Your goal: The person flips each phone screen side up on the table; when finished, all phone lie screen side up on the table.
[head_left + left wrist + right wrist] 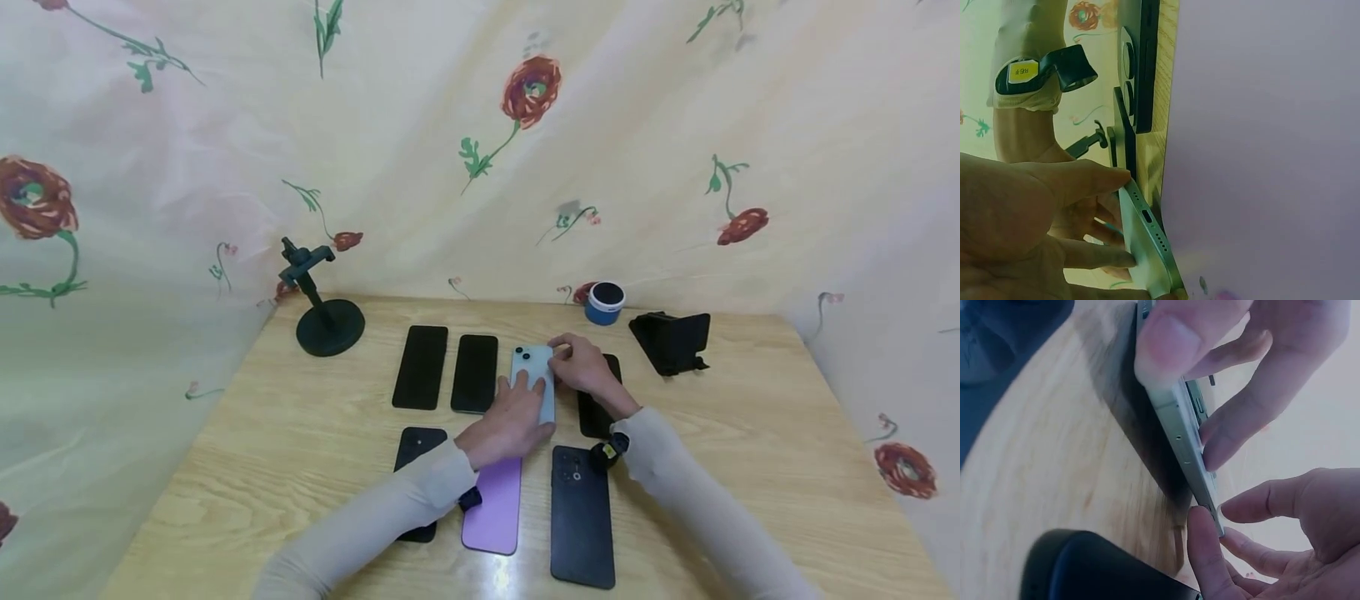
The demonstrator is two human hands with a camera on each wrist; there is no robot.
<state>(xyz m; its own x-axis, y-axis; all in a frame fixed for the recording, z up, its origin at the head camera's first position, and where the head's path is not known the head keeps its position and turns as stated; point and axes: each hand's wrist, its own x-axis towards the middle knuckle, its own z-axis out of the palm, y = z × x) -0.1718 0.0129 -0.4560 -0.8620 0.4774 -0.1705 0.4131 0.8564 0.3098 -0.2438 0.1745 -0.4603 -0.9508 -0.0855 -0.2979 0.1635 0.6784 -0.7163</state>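
Both hands hold a light blue smartphone (pixel 537 360), its back with two camera lenses facing up. My left hand (pixel 510 421) grips the lower part, thumb at the bottom edge by the charging port and fingers spread over the back. At the upper right edge, my right hand (pixel 585 367) pinches the phone between thumb and fingers. In the right wrist view the phone (pixel 1179 434) is tilted, with a shadow beneath it. A purple smartphone (pixel 495 508) lies below the left wrist. Under the right wrist is a black smartphone (pixel 596 417), partly hidden.
Two black smartphones (pixel 474 373) lie left of the hands. The left sleeve partly covers a dark smartphone (pixel 420 446); a dark blue smartphone (pixel 582 517) lies front right. Behind are a round-based stand (pixel 330 327), a blue-and-white round device (pixel 604 304) and a black folding stand (pixel 675 342).
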